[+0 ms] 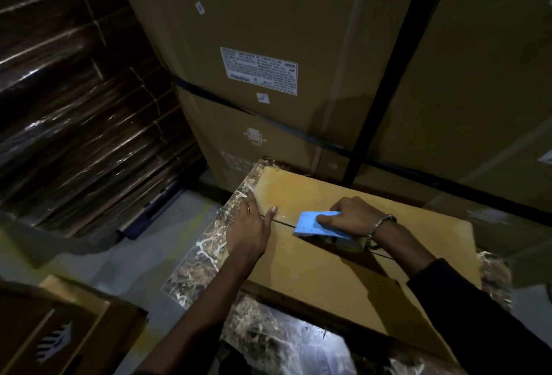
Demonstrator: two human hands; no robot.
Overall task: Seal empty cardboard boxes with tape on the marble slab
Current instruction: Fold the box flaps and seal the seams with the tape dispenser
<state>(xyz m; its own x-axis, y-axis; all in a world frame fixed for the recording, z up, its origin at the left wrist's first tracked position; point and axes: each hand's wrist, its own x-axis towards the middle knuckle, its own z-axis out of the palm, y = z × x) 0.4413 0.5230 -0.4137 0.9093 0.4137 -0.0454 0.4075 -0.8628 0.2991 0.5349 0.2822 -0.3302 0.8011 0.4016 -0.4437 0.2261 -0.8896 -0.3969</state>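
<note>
Tall stacked cartons [268, 46] fill the background, bound by a dark strap [239, 107] and carrying a white printed label [258, 70]; to their left stands a pile of flat cardboard wrapped in shiny film [83, 105]. Below them the marble slab [206, 252], brown with pale veins, bears the cardboard box [328, 270], which lies flat across most of its top with its two flaps meeting along a dark centre seam [282, 223]. Another carton [59, 330] sits at the lower left on the grey floor [134, 255]. On the box, the right hand [349, 216] grips a blue tape dispenser [319, 223], fingers curled over its upper plate, the tool set on the seam; a metal bangle [382, 225] circles that wrist above a dark sleeve [478, 309]. The left hand [249, 231] lies flat at the box's left edge, fingers straight and spread, the thumb pressing beside the seam, a ring [248, 208] on one finger.
</note>
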